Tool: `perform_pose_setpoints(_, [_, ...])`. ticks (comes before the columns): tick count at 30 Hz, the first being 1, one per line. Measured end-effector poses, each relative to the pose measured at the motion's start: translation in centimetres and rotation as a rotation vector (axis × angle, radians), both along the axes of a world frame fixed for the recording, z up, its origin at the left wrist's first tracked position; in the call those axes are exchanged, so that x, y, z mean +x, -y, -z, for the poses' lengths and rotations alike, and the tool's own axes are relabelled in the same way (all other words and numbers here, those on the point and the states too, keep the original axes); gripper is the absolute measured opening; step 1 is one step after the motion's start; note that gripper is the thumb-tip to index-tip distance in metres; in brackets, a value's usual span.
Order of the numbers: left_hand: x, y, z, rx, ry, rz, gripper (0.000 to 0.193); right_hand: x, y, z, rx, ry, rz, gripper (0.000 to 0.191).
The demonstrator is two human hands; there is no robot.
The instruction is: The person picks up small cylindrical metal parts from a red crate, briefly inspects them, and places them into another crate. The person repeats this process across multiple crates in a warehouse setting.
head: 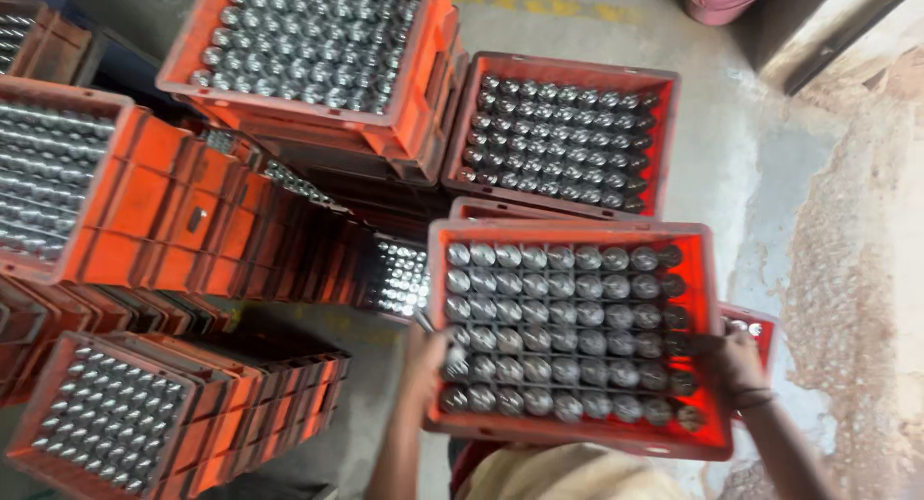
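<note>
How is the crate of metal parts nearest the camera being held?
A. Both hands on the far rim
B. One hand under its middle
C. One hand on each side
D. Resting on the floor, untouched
C: the left hand has its grip on the crate's left side and the right hand on its right side, with the metal parts between them.

I see both my arms reaching forward from the bottom of the view, elbows low. My left hand (424, 360) is closed in a grip with its fingers curled, wrist straight. My right hand (736, 365) grips likewise, a dark band at its wrist. The hands sit well apart, about level.
</note>
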State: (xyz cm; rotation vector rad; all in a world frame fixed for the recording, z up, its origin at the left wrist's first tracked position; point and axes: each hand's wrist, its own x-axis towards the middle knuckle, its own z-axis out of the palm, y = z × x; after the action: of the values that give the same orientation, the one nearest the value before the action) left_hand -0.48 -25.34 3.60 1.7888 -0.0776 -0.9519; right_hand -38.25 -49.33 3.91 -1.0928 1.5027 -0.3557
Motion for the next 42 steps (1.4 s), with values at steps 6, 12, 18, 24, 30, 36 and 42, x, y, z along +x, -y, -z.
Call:
perform_pose_setpoints(6, [5.3,6.2,-2.7,0.03,0.189,0.186,0.026,3.3,-1.4,-0.1,-0.067,0.29,0.104,0.03])
perform_pose_setpoints(12, [5.0,7.1,-3.7,0.054,0.41,0.288,0.042,3.3,-1.5,-0.5,-0.151,0.26,0.069,0.034])
perform_pose_setpoints(18, [2.3,4.7,-3.7,0.079,1.274,0.4,0.078,3.3,-3.6,-2.9,-0.654,-0.231,0.06,0.051])
perform_pose_setpoints(24, [-4.3,5.7,-3.8,-0.42,0.168,0.481,0.077,7.0,-9.7,-7.4,-0.645,0.147,-0.25,0.038])
perform_pose_setpoints(30, [-10.0,6.2,-3.7,-0.856,-0.011,0.944,0.064,12.2,-15.0,-5.8,-0.729,0.256,-0.579,0.05])
perform_pose_setpoints(36, [-6.8,3.1,-6.2,-0.44,0.041,0.954,0.042,6.8,-14.1,-2.6,-0.345,0.257,-0.348,0.045])
perform_pose_setpoints(42, [0.6,0.9,-9.3,0.254,0.858,1.178,0.038,5.7,-13.9,-3.5,-0.447,0.029,-0.343,0.041])
